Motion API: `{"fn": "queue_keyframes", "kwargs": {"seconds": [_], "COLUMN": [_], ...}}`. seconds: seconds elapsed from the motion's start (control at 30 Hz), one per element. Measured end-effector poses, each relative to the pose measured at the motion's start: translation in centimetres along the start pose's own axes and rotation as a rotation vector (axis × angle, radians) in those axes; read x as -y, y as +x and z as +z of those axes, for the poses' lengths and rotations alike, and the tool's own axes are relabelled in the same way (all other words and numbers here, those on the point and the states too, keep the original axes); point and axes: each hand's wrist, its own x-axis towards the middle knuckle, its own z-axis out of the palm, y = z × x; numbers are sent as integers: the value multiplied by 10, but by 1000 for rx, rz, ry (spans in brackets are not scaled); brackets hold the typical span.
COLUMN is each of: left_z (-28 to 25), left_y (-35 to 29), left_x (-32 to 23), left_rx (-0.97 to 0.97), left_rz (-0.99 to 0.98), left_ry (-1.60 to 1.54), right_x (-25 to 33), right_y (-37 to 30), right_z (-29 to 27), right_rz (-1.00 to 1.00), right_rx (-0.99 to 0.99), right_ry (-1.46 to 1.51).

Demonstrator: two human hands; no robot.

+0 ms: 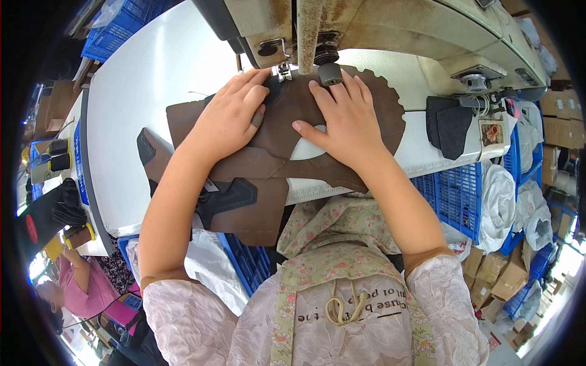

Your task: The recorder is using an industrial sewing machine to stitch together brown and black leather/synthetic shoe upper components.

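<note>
Two at work: we see the left hand (226, 119) and the right hand (347, 122), both palm down, unclenched, on a brown sheet (287, 113).
Left hand's spread: we find the fingers nearly straight and close together, pointing far and to the right; the fingertips lie just left of the metal presser foot (282, 72).
Left hand's hold: we see it flat on the sheet, grasping nothing; a greyish band (257, 117) shows on one digit.
Right hand's spread: we see this one fanned wider, the thumb stretched left, away from the fingers, its tip beside a white gap in the brown material.
Right hand's hold: we see it laid on the sheet, pinching nothing; a dark roller (330, 74) hides part of one finger.
Brown sheet: we have it on the white table (137, 91), beneath both hands, its far edge reaching under the head of the sewing machine (390, 27); the right edge is scalloped.
Near piece: we see a brown panel with a black patch (229, 200) sticking out past the table's near edge, by the left forearm.
Right side: we have dark flat pieces (448, 127) on the table, well apart from the right hand, and a blue crate (458, 198) nearer than those.
</note>
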Motion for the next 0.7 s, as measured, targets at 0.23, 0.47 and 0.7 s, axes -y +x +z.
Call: {"fn": "queue_keyframes", "kwargs": {"seconds": [0.23,0.47,0.7], "left_z": [-11,-12,-8], "left_y": [-12,-22,-24], "left_x": [-25,-27,-33], "left_rx": [83,122,107], "left_rz": [-211,-163,-191], "left_ry": [14,39,49], "right_x": [9,2,-3], "right_y": [-5,-3,-1], "right_z": [-1,0,-1], "right_rz": [71,75,59], "right_rx": [19,8,11], "right_ry": [-42,1,-2]}}
